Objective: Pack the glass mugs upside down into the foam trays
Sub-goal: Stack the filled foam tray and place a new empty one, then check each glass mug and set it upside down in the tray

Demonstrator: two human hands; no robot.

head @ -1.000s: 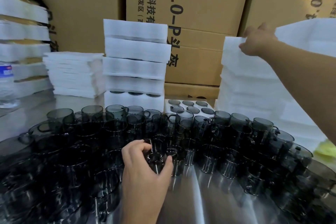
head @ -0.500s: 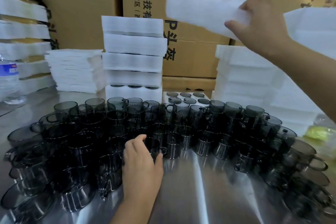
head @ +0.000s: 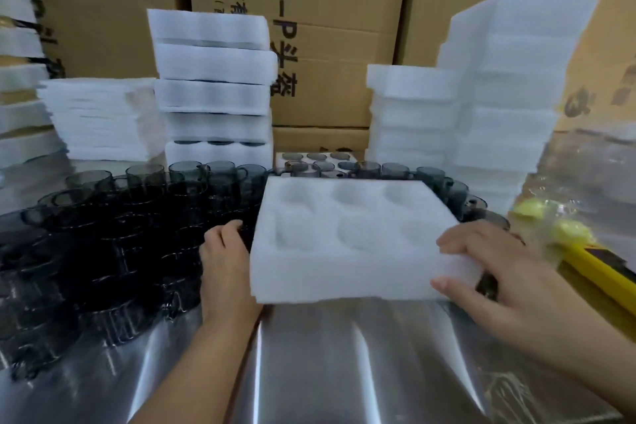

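Head view: the foam tray (head: 344, 272) that my right hand (head: 506, 282) held up in the air half a second ago now lies flat on the desk (head: 344, 361), near the front edge at the middle. Its pockets face up and all six are empty. My right hand grips its near right corner, thumb on the front wall, fingers over the top. My left hand (head: 225, 265), which was among the glass mugs (head: 113, 234), has come to the tray's left side. Its fingers curl there, but I cannot tell whether they hold a mug or only rest against the foam. The mugs crowd the desk's left half and run behind the tray. The stack of spare trays (head: 499, 96) stands at the far right. I judge the tray is placed and filling can begin, each mug turned over first.
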